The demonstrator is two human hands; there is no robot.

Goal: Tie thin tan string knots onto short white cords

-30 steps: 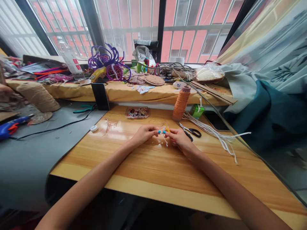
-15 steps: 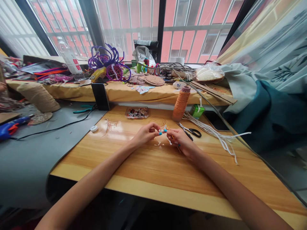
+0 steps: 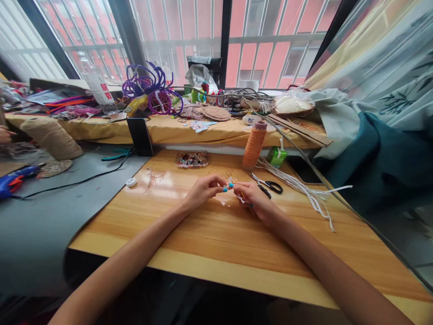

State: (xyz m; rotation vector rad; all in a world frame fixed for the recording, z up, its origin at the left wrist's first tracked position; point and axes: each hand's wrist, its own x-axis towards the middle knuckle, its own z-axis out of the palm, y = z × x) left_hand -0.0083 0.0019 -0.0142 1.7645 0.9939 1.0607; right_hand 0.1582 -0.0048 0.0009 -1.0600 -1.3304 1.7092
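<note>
Both hands meet over the wooden table (image 3: 203, 243). My left hand (image 3: 207, 189) pinches one side of a small white cord piece (image 3: 230, 180), thumb and forefinger together. On its other side my right hand (image 3: 252, 195) has its fingertips closed on the same piece, and a thin orange strand shows at its curled fingers. Details of the piece are too small to tell. Black-handled scissors (image 3: 269, 184) lie just right of my right hand. Behind the hands stand a clear box of beads (image 3: 192, 159) and a cone of orange cord (image 3: 254, 145).
White cords (image 3: 304, 188), a green carton (image 3: 277, 155) and a dark phone (image 3: 304, 169) lie right. At left are a white lid (image 3: 131, 182), teal pliers (image 3: 117, 154) and a blue glue gun (image 3: 18, 180). Another person's hand (image 3: 6, 134) shows at the far left edge.
The whole view has shifted slightly. Both hands keep their pinch on the white piece, with only a tiny change at the fingertips.
</note>
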